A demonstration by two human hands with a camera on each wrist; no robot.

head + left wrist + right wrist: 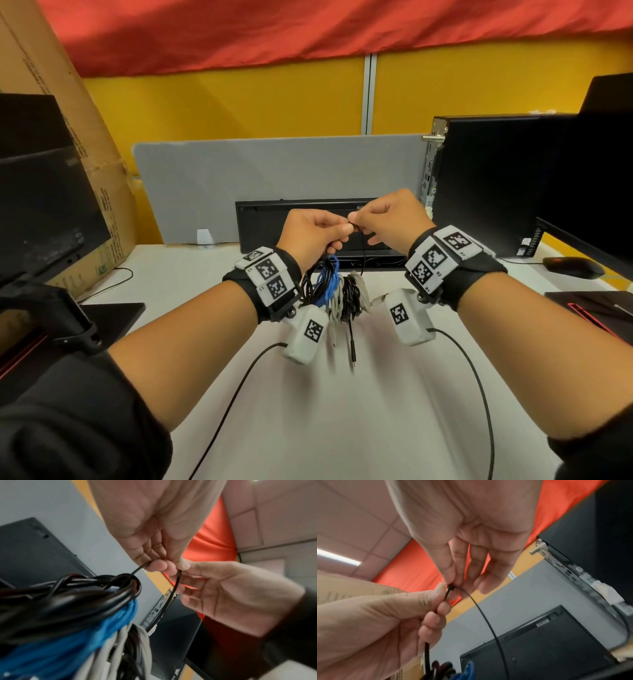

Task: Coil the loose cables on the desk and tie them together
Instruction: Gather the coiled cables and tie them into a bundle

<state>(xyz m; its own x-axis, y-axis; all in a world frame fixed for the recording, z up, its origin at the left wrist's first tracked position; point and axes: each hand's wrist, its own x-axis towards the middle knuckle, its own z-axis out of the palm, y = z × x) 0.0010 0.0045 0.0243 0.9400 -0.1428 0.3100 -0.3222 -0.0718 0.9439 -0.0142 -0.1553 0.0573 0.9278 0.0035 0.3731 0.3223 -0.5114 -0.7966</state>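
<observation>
Head view: left hand and right hand meet above the desk, both pinching a black cable tie; the cable bundle hangs beneath; wristband tags read L1, R2

Left wrist view: the tie loops the bundle

Right wrist view: box print unreadable

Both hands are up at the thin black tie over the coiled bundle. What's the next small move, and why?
Probably pull the tail through the head to cinch the loop. The left hand and right hand both pinch the thin black plastic zip tie at its head, while its strap still arcs loosely around the hanging bundle of black, blue and white coiled cables, so nothing is bound tight yet.
</observation>
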